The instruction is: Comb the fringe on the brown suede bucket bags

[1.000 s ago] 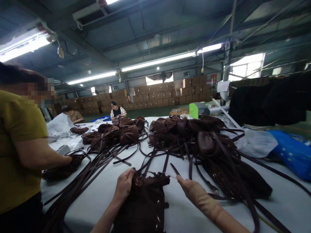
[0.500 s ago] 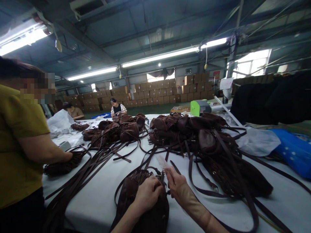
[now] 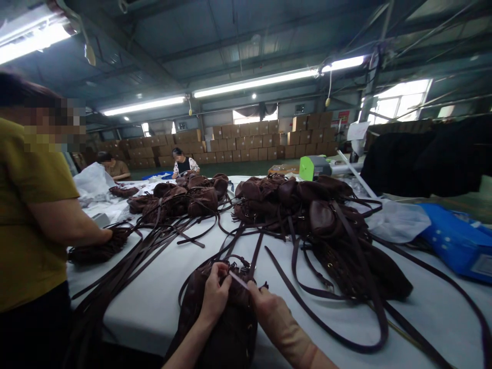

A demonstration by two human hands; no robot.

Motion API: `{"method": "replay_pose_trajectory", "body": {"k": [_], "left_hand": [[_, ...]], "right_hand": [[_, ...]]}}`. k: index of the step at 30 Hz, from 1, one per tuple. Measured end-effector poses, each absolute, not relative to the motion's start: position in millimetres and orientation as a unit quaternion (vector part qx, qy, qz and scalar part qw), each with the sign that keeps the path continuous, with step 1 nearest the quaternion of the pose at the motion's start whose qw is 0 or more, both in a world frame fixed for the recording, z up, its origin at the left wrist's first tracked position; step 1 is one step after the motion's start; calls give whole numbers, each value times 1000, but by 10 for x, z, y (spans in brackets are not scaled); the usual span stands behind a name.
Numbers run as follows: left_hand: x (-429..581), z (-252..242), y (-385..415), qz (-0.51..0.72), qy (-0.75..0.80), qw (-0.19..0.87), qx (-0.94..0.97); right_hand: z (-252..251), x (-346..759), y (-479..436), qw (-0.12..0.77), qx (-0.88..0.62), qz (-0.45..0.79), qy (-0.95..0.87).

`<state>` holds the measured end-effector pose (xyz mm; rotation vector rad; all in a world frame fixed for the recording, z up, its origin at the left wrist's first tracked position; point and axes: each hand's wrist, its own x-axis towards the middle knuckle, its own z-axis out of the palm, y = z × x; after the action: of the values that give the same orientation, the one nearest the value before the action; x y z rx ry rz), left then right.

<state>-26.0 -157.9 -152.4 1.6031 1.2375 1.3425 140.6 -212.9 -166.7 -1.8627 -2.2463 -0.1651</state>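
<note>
A dark brown fringed bag lies on the white-covered table in front of me, its gathered top facing away. Over that top, the fingers of my left hand are pinched together; what is between them is too small to make out. My right hand grips a thin, pale, narrow strip by its near end. The strip's far end reaches to my left fingertips. Just beyond both hands, a strap with a metal ring runs away from the bag.
Piles of similar brown bags cover the middle and right, with long loose straps trailing. At left a co-worker in a yellow top handles another fringed bag. Blue plastic sits at right; a green-grey machine stands behind.
My right hand has brought the pale strip down and left to the left fingertips. My left hand has shifted slightly left and turned, fingers now pinched upward over the bag's top.
</note>
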Motion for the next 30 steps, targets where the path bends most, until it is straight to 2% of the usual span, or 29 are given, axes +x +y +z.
{"method": "replay_pose_trajectory", "body": {"k": [5, 11, 18, 25, 30], "left_hand": [[-360, -1608, -1627, 517, 485, 330, 623], [-333, -1459, -1536, 467, 494, 341, 649], [197, -1256, -1517, 417, 343, 446, 714], [293, -1437, -1622, 412, 446, 343, 717], [45, -1389, -1606, 383, 439, 312, 751]], "right_hand": [[-1757, 1478, -1913, 80, -681, -87, -722], [-1486, 1743, -1763, 88, -692, -150, -700], [-1281, 1621, -1725, 92, -656, -171, -730], [-1305, 1581, -1727, 76, -670, -118, -729], [-1266, 1446, -1679, 83, -677, -62, -728]]}}
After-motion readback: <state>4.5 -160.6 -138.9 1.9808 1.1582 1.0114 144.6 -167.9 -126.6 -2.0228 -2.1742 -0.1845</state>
